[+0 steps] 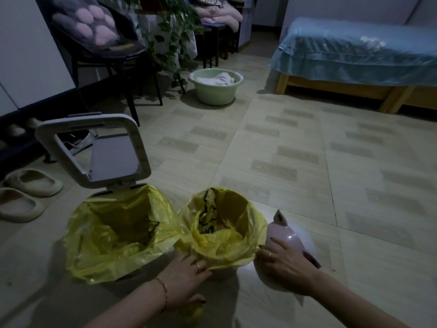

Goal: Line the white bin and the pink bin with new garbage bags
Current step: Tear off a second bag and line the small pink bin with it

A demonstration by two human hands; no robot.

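Now 2 bins yellow-bagged, left hand (186, 278) gripping bag (220, 233) — right hand (283, 263) on lid (287, 235) (pink)

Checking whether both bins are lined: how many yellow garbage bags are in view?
2: one yellow bag in the left bin with its lid up, one in the bin beside it.

**A dim room in a home**

This is a lived-in bedroom or living space. A wooden-framed bed (359, 60) under a blue cover stands at the right, and a green washbasin (215, 87) holding cloth sits on the tiled floor (295, 162). House slippers (28, 192) lie by the left wall, near a cushioned chair (99, 43) and a trailing potted plant (170, 41).
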